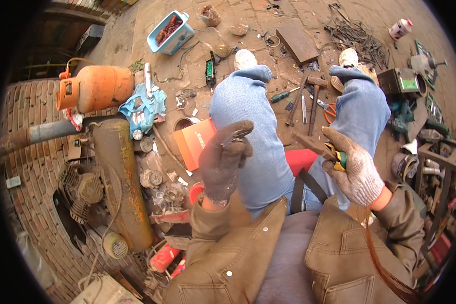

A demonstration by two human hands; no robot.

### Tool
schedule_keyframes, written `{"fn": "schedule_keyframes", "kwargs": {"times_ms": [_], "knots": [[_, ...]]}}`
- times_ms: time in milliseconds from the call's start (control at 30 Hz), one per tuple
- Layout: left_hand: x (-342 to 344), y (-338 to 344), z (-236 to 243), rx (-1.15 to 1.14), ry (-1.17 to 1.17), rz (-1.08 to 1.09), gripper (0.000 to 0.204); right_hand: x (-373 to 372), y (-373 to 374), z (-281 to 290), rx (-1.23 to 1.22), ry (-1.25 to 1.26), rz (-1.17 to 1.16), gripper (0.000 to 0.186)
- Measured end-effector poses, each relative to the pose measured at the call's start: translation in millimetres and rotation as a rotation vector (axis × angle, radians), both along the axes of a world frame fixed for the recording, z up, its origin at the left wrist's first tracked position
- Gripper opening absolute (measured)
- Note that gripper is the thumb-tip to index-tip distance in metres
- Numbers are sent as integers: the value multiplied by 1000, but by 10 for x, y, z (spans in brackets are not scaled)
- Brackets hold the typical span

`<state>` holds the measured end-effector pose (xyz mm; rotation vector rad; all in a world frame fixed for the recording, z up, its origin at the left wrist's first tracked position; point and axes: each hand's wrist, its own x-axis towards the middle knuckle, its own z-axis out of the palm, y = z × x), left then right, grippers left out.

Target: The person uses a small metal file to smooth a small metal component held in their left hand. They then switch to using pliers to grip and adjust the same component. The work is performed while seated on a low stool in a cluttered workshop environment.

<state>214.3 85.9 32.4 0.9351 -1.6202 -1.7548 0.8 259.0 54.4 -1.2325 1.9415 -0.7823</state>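
Observation:
My left hand (221,161), in a dark, dirty work glove, is raised over my left thigh with its fingers curled in a pinch. A small greyish piece seems to show between finger and thumb, too small to name. In a pale knit glove, my right hand (357,169) is closed round a tool with a yellow-and-green handle (341,158) above my right thigh. A flat brownish bar (311,144) reaches left from beside that handle; whether it belongs to the tool I cannot tell. An orange box (191,144) stands just left of my left hand.
Ahead between my feet lie a hammer (316,83), a screwdriver (283,95) and red-handled pliers (330,112). A metal block (297,41), tangled cables (362,38) and a blue bin (171,33) lie farther off. An orange gas cylinder (98,88) and rusty tank (120,182) stand left; scrap crowds the right.

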Motion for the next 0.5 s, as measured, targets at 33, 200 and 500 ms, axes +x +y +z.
{"fn": "schedule_keyframes", "kwargs": {"times_ms": [33,200,500], "knots": [[-40,2,-2,76,168,-76,40,17,1,-45,40,-215,-102,58],[-215,14,1,-432,-35,-125,48,-7,-61,-517,5,-179,-182,52],[-333,88,87,-22,16,-240,47,-54,-420,-1822,272,74,-111,58]]}}
